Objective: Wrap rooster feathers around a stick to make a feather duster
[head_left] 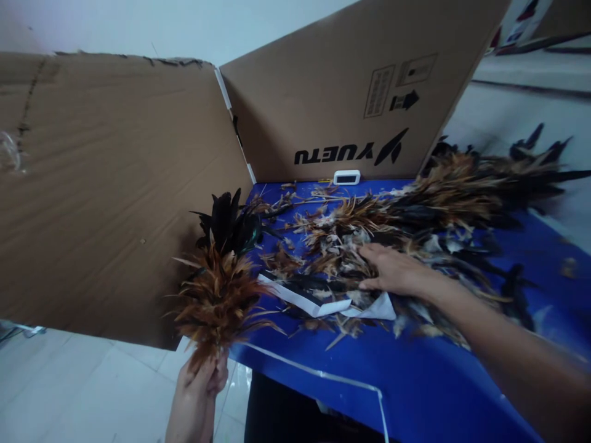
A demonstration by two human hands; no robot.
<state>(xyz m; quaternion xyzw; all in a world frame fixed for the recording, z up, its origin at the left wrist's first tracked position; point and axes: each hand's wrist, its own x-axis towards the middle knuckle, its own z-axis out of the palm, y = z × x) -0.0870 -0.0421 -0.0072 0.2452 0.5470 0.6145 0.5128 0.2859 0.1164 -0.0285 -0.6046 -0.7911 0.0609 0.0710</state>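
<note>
- The left grip (199, 383), at the lower left of the frame, is clenched around the bottom end of a feather bundle (219, 289).
- The right grip (392, 268), right of the frame's centre, is released: fingers spread and thumb apart, it lies over loose feathers (318, 261).
- The feather bundle stands roughly upright in the left-centre of the frame, black plumes with a green sheen at its top and rusty brown ones fanning out below.
- The loose feathers, brown, black and pale, spread across the middle of the frame on a blue surface (323, 354).
- A white strip (300, 299) lies bent among them, just below the centre, its right end near the right grip.
- A feather pile (466, 184), long and thick, brown with black tips, reaches from the centre to the upper right.
- A small white device (346, 178) with a dark display stands at the back of the surface, above the centre, close to the foot of a printed cardboard panel (314, 92).
- That panel fills the upper middle, its "YUETU" lettering upside down; a plain cardboard panel (106, 184) meets it at a corner and covers the left side, behind the feather bundle.
- Pale floor tiles (92, 381) show at the lower left.
</note>
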